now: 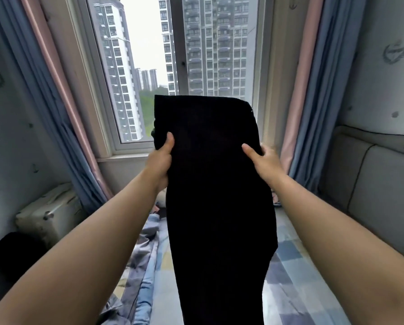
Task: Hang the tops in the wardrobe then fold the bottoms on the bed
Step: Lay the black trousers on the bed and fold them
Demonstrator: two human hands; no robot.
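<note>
Both forearms bare from frame edge to wrist; no sleeve visible on either. Left hand (160,160) and right hand (263,160) bare: no gloves, rings, watch or bands seen. Nails short where the thumbs show.

I see the black trousers (217,184) as a matt, dense cloth that gives back no shine, with a faint fine weave on their surface. The bed sheet (297,273) under them looks like soft printed cotton in pale checks, and the curtains (306,113) are smooth, slightly satiny fabric. The window frame (105,95) reads to me as glossy white plastic or painted metal; the headboard (384,184) looks padded and matt.
</note>
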